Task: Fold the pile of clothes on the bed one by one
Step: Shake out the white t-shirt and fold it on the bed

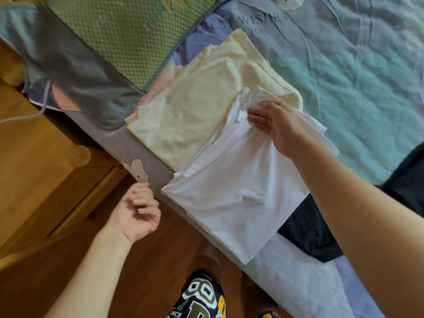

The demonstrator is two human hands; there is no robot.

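Observation:
A folded white garment lies at the near edge of the bed, partly over a folded cream garment. My right hand lies flat on the far end of the white garment, fingers straight and pressing the cloth. Off the bed, my left hand hovers over the floor near the white garment's left corner, its fingers loosely curled and holding nothing. A dark navy garment lies unfolded on the bed under my right forearm, partly hidden by the arm and the white garment.
A green textured pillow and a grey-blue blanket lie at the bed's far left. The teal bedsheet spreads to the right. A wooden bedside cabinet stands left of the bed over a wooden floor.

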